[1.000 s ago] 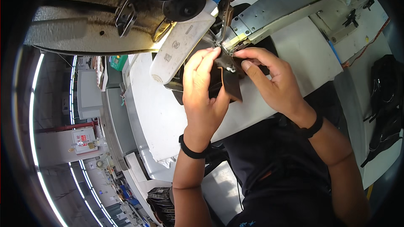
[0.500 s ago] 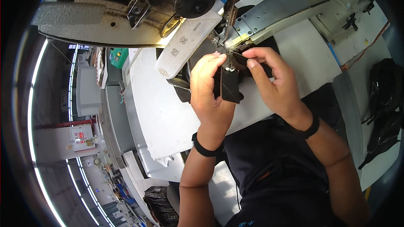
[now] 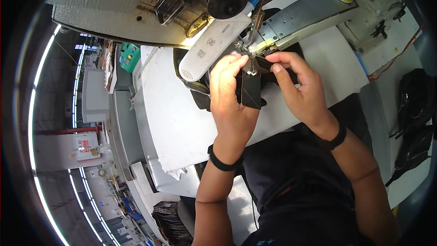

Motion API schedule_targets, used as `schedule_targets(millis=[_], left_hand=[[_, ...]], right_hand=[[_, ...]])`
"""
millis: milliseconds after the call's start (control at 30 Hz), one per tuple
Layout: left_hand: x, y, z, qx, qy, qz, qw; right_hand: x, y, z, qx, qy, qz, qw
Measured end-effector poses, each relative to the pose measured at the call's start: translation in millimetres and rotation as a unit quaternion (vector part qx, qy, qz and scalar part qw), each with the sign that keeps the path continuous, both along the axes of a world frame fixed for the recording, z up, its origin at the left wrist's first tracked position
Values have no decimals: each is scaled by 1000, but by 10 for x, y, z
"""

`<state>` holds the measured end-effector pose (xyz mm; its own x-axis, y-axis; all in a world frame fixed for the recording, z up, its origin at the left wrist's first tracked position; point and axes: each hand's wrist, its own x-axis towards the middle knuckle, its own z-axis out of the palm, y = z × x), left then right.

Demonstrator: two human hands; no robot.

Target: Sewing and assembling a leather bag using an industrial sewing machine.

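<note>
A black zippered fabric piece [image 3: 197,94], which looks like part of a bag, lies under the sewing machine's needle area [image 3: 249,49]. My left hand [image 3: 234,92] is closed on it just in front of the needle area, fingertips close to the metal parts. Between my hands hangs a dark rectangular flap [image 3: 251,92] with faint diagonal lines, below small shiny metal bits [image 3: 252,72]. With thumb and index finger, my right hand [image 3: 304,92] pinches a black fabric edge [image 3: 264,63] right of the needle area. Fingers and machine hide much of the fabric.
The machine's pale rounded cover [image 3: 209,50] and large head [image 3: 114,13] overhang the left side. Its metal arm [image 3: 305,16] stretches to the upper right. A white worktable [image 3: 173,127] lies beneath; black bags [image 3: 414,105] rest at the far right.
The whole view has shifted slightly, so the machine appears further right. Both hands keep nearly the same place at the needle area and the same hold on the fabric.
</note>
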<state>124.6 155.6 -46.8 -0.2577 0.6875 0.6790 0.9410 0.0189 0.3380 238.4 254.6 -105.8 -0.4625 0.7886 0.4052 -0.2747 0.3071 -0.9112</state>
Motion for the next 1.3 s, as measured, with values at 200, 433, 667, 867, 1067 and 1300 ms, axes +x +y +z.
schedule_targets(millis=[200,433,667,867,1067,1300], left_hand=[[95,-245,496,-58,-444,25,894],[-143,-23,626,-228,-656,-65,717],[-27,-2,512,-181,-692,-48,697],[-169,-70,627,-179,-655,-49,733],[-21,-1,282,-129,-636,-91,755],[-159,-103,351,-112,-667,-138,724]], right_hand=[[43,-22,-48,-25,-9,63,998],[65,72,-47,-5,-32,79,996],[152,270,368,50,-67,88,993],[124,589,814,154,-171,116,966],[171,588,899,135,-284,104,943],[348,602,698,146,-331,140,922]])
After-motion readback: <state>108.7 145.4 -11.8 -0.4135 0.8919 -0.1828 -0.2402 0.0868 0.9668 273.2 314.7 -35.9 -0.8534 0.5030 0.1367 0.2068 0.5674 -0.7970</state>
